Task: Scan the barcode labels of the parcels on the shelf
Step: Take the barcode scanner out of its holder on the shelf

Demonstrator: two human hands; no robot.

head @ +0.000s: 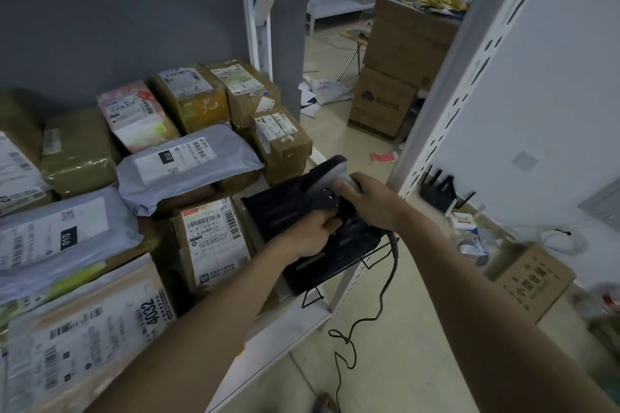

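Note:
Several parcels lie on the white shelf [295,322]: brown boxes and grey mailer bags with barcode labels facing up. Closest to my hands is a brown box [211,245] with a white label, and behind it a grey mailer bag [188,168]. My right hand [369,198] grips the handle of a grey barcode scanner [330,171], whose head points toward the parcels. My left hand [312,231] holds a black device [295,211] lying at the shelf's right end. A black cable [385,295] hangs from the scanner to the floor.
A white perforated shelf post [469,77] stands to the right. Stacked cardboard boxes [399,54] are on the floor beyond. A black router [439,191], a small open carton [533,282] and loose clutter lie on the floor at right.

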